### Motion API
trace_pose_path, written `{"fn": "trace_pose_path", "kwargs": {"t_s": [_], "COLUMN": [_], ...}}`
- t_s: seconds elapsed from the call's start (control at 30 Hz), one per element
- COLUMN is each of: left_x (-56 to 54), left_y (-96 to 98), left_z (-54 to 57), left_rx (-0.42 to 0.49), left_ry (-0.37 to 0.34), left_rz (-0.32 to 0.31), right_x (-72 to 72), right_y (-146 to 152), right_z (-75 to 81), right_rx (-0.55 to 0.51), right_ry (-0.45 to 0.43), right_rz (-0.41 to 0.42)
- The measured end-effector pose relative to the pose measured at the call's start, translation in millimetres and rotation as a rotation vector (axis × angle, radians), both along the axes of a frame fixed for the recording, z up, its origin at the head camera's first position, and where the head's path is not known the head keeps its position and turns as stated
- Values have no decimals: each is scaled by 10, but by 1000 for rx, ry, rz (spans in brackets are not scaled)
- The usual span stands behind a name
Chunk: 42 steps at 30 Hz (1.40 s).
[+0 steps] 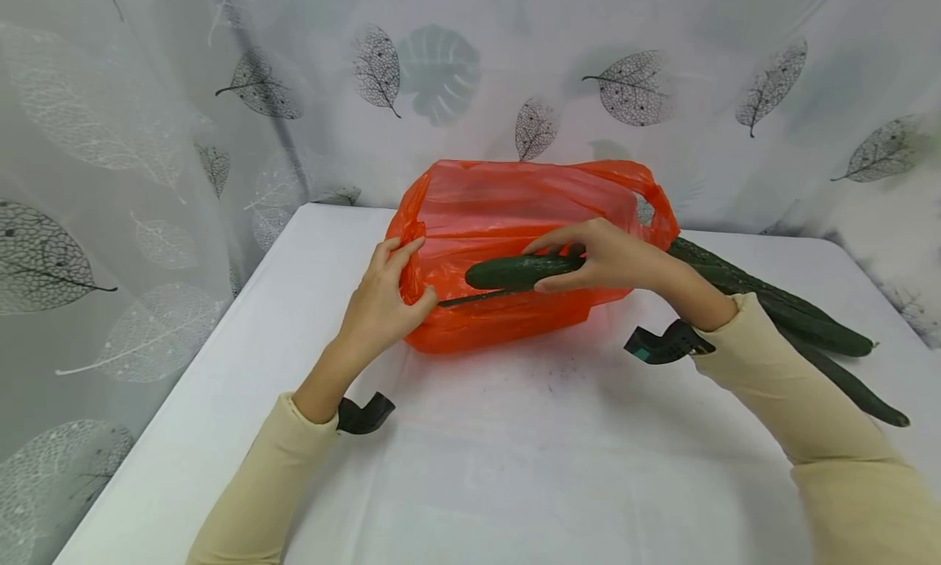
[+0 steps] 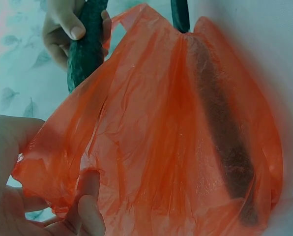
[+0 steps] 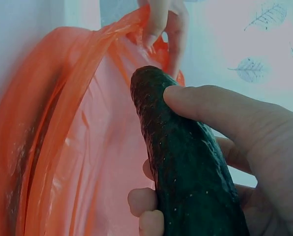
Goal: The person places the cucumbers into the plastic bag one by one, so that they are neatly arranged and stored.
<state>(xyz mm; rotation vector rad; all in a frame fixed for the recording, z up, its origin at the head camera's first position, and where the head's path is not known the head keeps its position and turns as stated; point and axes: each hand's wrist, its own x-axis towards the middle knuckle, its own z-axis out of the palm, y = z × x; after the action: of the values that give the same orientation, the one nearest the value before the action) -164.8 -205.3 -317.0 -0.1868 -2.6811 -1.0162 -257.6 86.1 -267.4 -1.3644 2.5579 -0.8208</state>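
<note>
An orange-red plastic bag [image 1: 507, 193] lies on the white table with its mouth spread. My left hand [image 1: 378, 304] pinches the bag's left edge between thumb and fingers. In my right hand [image 1: 613, 259] I grip a dark green cucumber [image 1: 503, 272] by its right part, thumb along one side. Its free end points left, over the bag's opening and toward the left hand. Through the thin plastic, the left wrist view shows another long cucumber [image 2: 225, 132] inside the bag, along its lower side.
On the right of the table [image 1: 529, 483], several more cucumbers [image 1: 816, 328] lie side by side, their far ends close to the bag and partly behind the right arm. A leaf-print curtain [image 1: 309, 42] hangs behind and to the left. Black cameras [image 1: 365, 414] sit on both wrists.
</note>
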Motion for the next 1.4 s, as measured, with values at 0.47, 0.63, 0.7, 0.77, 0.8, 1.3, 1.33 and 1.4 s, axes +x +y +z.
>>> {"fn": "trace_pose_path", "kwargs": {"t_s": [0.47, 0.63, 0.7, 0.77, 0.8, 1.3, 1.33, 1.4], "left_x": [7, 17, 19, 18, 16, 13, 13, 12], "left_y": [-7, 5, 6, 7, 6, 1, 0, 0], "left_z": [-18, -17, -18, -16, -15, 12, 13, 17], "left_rx": [7, 11, 11, 10, 10, -1, -2, -3], "left_ry": [4, 7, 9, 10, 10, 11, 13, 19], "left_rz": [-14, -23, -22, -22, -23, -21, -21, -22], "right_x": [-68, -145, -178, -219, -234, -351, -354, -355], "right_y": [-344, -432, -460, -486, -500, -654, -665, -690], "right_z": [-71, -147, -178, -218, -233, -378, -378, -370], "right_rx": [45, 47, 50, 50, 50, 34, 34, 31], "right_ry": [-2, -3, -2, -15, -18, -44, -41, -35], "right_rz": [79, 94, 99, 102, 106, 158, 166, 183]}}
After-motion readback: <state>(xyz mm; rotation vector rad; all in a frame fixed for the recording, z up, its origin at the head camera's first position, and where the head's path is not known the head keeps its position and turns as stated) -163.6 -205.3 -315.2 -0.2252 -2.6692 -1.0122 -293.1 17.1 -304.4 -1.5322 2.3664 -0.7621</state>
